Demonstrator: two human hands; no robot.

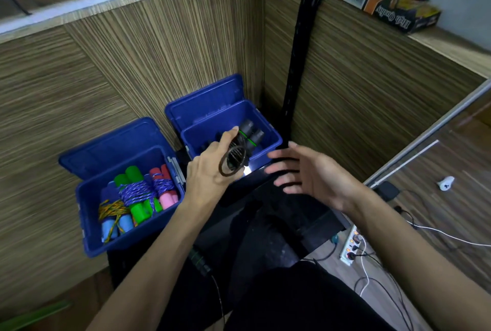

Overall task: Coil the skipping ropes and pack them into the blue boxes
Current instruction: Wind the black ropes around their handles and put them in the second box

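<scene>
Two blue boxes are seen open on a dark worktop (265, 213), their lids raised against a wood-grain wall (159, 38). A black rope (239, 154), coiled, with black handles ringed in green, is held by the left hand (210, 174) over the near rim of the right box (265, 144), the handles reaching into that box. The coil's loops are gripped by the curled fingers of that hand; motion blur hides the finer detail. The right hand (305, 174) is held just right of that box, fingers spread and relaxed, nothing in it. Left of the right box, the left box (127, 235) is filled with coiled ropes (138, 197): green, pink, red and light-blue handles bound in purple and yellow cord. Right of the right box a black post (300, 65) rises. Well right of it, on the floor, a power strip (353, 245) with cables is seen. Above, on a ledge, a printed carton (382, 1) is laid.
</scene>
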